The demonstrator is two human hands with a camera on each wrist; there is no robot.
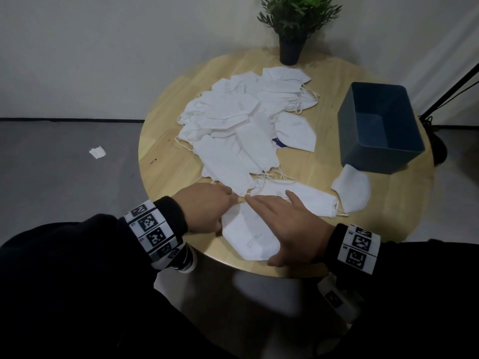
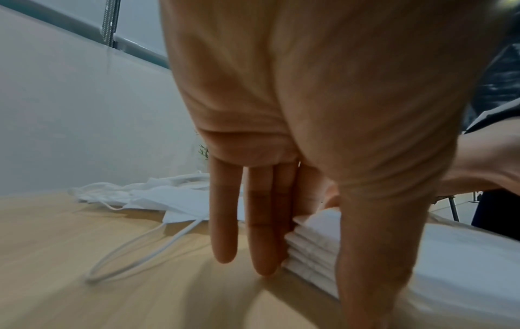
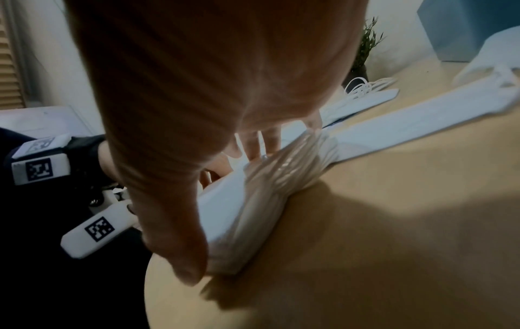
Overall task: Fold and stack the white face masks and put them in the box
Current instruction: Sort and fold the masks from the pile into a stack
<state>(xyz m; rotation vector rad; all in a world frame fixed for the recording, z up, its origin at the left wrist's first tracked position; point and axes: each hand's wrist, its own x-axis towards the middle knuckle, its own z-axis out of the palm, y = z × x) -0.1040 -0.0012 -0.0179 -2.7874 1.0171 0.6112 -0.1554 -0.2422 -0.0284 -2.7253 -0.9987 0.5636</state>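
A stack of folded white masks [image 1: 248, 237] [image 2: 309, 244] [image 3: 253, 200] lies near the front edge of the round wooden table [image 1: 388, 216]. My left hand [image 1: 217, 203] [image 2: 267, 222] stands at its left end, straight fingers against the stack's edge and the thumb on the near side. My right hand [image 1: 280, 218] [image 3: 197, 111] lies flat over the stack, with the thumb down its near end. A loose pile of masks [image 1: 233, 120] fills the table's middle. The blue box [image 1: 373, 159] stands open at the right; no masks show inside.
Another flat set of masks [image 1: 311, 200] lies just behind my right hand, and a single mask [image 1: 352, 193] sits in front of the box. A potted plant [image 1: 293, 35] stands at the back. A paper scrap [image 1: 97, 152] lies on the floor, left.
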